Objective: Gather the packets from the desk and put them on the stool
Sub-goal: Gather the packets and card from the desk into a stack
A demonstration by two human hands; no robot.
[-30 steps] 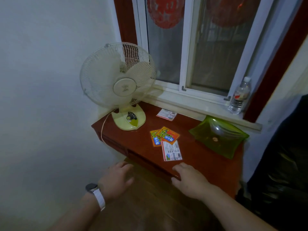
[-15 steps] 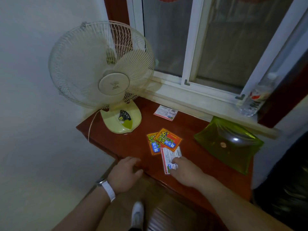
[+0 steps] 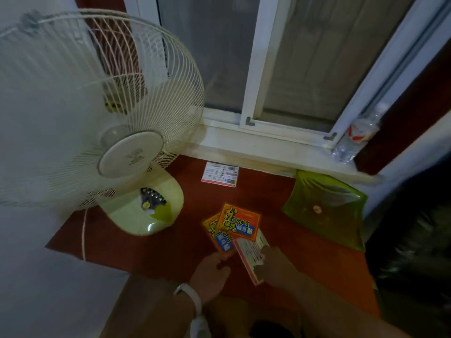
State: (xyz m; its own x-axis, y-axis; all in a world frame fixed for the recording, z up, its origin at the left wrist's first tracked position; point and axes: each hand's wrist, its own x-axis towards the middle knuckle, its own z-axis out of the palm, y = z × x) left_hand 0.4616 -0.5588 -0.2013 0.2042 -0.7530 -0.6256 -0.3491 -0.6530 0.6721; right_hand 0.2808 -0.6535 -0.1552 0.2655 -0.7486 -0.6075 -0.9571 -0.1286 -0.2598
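Orange packets (image 3: 238,223) are overlapped at the middle of the red-brown desk (image 3: 146,250). A white packet (image 3: 250,252) is lapped under their near edge and pinched by the right hand (image 3: 275,267). The lower orange packet's near corner is touched by the left hand (image 3: 211,274), fingers loosely curled. Another white packet (image 3: 220,173) is seen far, below the windowsill. A fan (image 3: 97,113) is placed left, a green dish (image 3: 327,208) right.

Glossy packets (image 3: 238,222), polished wooden desk (image 3: 156,250)
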